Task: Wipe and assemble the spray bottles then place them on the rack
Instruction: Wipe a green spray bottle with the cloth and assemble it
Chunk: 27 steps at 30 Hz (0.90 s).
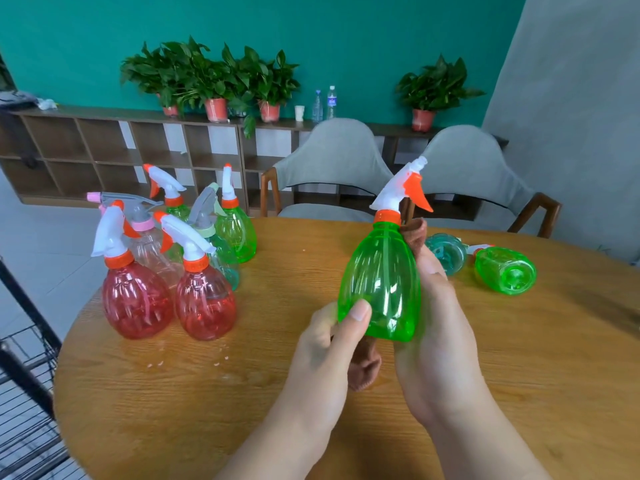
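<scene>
Head view: an assembled green bottle (384, 278) is held upright above the bench (277, 403). The left hand (332, 341) pinches its base. The right hand (436, 327) clasps a cloth (414, 233) against its side. Other bottles (204, 299) stand at left.

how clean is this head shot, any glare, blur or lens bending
Head view: wide-angle bending bows the shelf unit and the table rim. White glare streaks sit on the green bottle, gripped by the left hand and right hand. Both hands look slightly soft. The light is even, with only faint shadows under the red bottles.
</scene>
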Motion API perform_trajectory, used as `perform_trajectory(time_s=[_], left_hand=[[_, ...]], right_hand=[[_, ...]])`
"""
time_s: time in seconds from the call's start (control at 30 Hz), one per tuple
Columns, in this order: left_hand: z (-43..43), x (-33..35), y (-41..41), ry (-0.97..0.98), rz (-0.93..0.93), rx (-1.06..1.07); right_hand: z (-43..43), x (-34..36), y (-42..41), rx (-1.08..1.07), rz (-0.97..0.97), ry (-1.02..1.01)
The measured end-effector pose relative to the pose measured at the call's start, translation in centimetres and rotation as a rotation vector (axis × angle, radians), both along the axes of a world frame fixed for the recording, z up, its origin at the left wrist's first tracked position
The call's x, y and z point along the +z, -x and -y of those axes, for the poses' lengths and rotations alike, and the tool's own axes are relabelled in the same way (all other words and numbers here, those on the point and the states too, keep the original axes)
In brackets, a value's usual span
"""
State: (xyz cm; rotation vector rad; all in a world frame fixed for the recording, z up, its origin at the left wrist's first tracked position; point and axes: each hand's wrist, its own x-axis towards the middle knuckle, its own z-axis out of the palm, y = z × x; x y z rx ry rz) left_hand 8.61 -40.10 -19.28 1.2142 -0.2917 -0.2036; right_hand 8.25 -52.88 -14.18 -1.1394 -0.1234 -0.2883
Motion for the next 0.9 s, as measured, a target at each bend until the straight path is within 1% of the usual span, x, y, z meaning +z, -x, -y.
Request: perform_trajectory(time_s=[0.03, 0.13, 0.2, 0.27, 0.3, 0.37, 0.43, 0.53, 0.67, 0.73, 0.77, 0.83, 0.9], left_hand=[[0.7, 0.5, -0.5, -0.037, -0.032, 0.043], [0.4, 0.0, 0.5, -0.035, 0.031, 0.04], [0.3, 0.4, 0.0, 0.017, 0.014, 0.06], [-0.2, 0.7, -0.7, 0.009, 0.013, 0.057], [-0.5, 0.8, -0.6, -0.003, 0.024, 0.005], [-1.3, 1.3, -0.6, -0.088, 0.071, -0.085], [-2.1, 1.5, -0.7, -0.244, 0.093, -0.099], [-2.7, 1.8, -0.9, -0.332, 0.131, -0.103], [-3.5, 1.4, -1.6, -0.227, 0.018, -0.09], [-3.8, 0.8, -2.0, -0.227, 0.027, -0.111], [-3.8, 0.8, -2.0, -0.257, 0.041, -0.121], [-3.5, 1.0, -1.9, -0.345, 0.066, -0.056], [-3.2, 1.1, -1.9, -0.42, 0.077, 0.059]], right_hand=[[0.0, -0.3, 0.0, 0.051, 0.023, -0.02], [0.2, -0.7, 0.0, 0.076, 0.064, 0.061], [0.1, -0.7, 0.1, 0.112, 0.046, 0.047], [0.1, -0.7, 0.3, 0.136, 0.033, 0.039], [0.1, -0.7, 0.3, 0.152, 0.018, 0.04], [0.4, -0.8, 0.2, 0.154, -0.017, 0.018], [0.8, -0.8, 0.0, 0.112, -0.02, -0.012], [1.5, -0.8, -0.5, 0.126, -0.06, -0.095], [2.4, -0.7, -1.0, 0.135, -0.066, -0.182], [2.7, -0.7, -1.2, 0.136, -0.059, -0.22], [2.8, -0.8, -1.3, 0.144, -0.056, -0.234], [2.8, -0.9, -1.3, 0.159, -0.049, -0.236], [2.7, -0.9, -1.3, 0.167, -0.044, -0.217]])
